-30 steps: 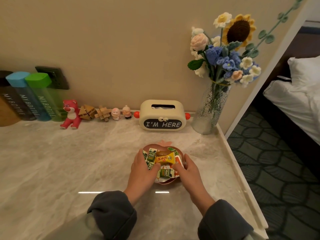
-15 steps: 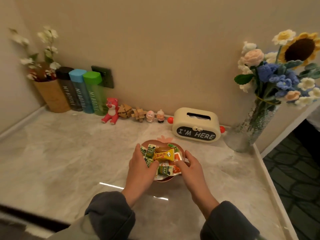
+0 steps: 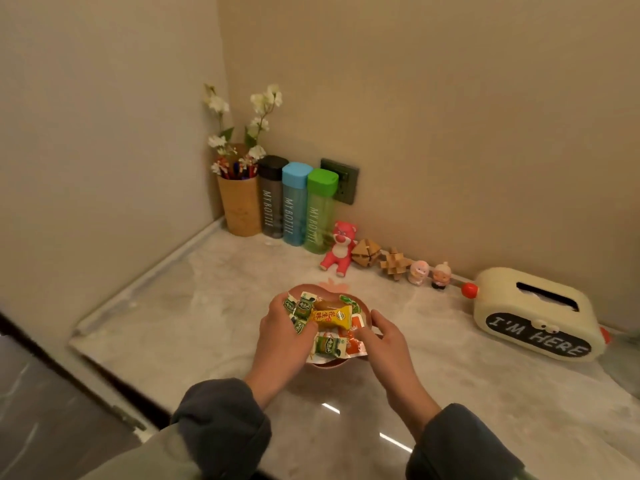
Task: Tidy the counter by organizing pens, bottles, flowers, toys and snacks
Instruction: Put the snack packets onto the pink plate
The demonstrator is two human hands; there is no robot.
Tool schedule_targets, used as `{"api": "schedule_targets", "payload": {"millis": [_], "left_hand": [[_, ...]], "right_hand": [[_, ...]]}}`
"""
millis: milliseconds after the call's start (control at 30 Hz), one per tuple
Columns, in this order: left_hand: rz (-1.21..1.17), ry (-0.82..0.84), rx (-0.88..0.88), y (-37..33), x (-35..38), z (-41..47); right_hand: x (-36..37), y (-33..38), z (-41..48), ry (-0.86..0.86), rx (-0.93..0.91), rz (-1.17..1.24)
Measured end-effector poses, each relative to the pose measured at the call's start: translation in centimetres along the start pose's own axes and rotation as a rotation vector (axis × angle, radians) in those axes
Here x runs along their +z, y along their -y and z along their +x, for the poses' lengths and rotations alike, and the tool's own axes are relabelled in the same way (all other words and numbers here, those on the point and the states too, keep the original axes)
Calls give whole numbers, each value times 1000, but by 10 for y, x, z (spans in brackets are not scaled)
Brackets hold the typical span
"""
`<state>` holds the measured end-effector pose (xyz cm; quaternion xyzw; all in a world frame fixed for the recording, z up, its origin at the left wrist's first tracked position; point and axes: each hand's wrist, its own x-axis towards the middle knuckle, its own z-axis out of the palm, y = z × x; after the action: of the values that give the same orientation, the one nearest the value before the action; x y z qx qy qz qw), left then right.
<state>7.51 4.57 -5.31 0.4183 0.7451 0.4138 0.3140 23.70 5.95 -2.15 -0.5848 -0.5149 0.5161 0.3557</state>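
Both hands, the left hand (image 3: 282, 336) and right hand (image 3: 384, 344), are clasping the heaped snacks (image 3: 329, 327) in the dish (image 3: 304, 289); packets at six o'clock are overhanging and risk sliding onto the surface (image 3: 194, 317).

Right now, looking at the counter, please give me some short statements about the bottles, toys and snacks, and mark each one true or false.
1. Three bottles stand in a row along the wall: the black bottle, the blue bottle and the green bottle. True.
2. The pink bear toy lies inside the snack bowl. False: it sits on the counter by the wall, beside the green bottle.
3. Both hands are at the bowl, the left hand and the right hand, one on each side. True.
4. The tissue box reads "GOOD BYE". False: it reads "I'M HERE".
5. The yellow snack packet lies on top of the pile in the bowl. True.
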Motion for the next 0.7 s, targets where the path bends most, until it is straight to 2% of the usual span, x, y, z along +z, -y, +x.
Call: {"api": "schedule_targets", "payload": {"millis": [367, 700], "left_hand": [[-3, 12, -31, 52, -120, 102], [-30, 87, -88, 79, -158, 174]], "right_hand": [[150, 38, 46, 72, -4, 27], [215, 53, 91, 98, 35, 28]]}}
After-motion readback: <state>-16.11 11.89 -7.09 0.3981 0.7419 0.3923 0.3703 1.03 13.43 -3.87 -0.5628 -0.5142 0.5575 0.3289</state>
